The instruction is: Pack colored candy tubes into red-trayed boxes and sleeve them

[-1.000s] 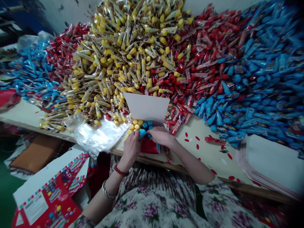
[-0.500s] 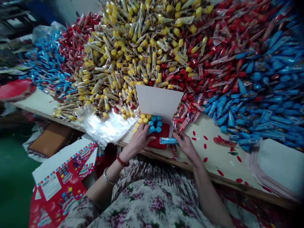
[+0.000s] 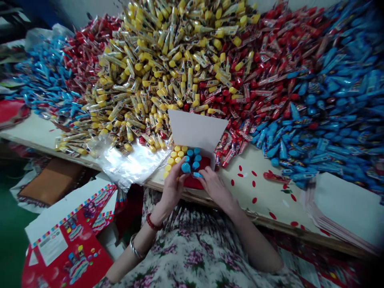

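Note:
A small box with a raised white lid (image 3: 196, 128) stands at the table's front edge, its inside red (image 3: 205, 163). Tubes with yellow caps (image 3: 177, 154) and blue caps (image 3: 195, 157) are packed in it, caps up. My left hand (image 3: 173, 185) is at the box's near left, thumb and fingers closed around a blue-capped tube (image 3: 186, 168). Over the near side of the box, my right hand (image 3: 215, 186) pinches another blue tube (image 3: 197, 175) in a printed wrapper, one end close to the left fingertips. Most of both held tubes is hidden by fingers.
Behind the box rise heaps of wrapped yellow tubes (image 3: 150, 80), red tubes (image 3: 270, 72) and blue tubes (image 3: 345, 112). Clear plastic bags (image 3: 132, 164) lie to the left. A stack of white cards (image 3: 345, 208) sits right; printed red cartons (image 3: 72, 244) are below left.
My right hand has moved left with the blue tube, from beside the box to over it. My left hand has shifted slightly toward me and now grips a blue-capped tube. The view has shifted a little.

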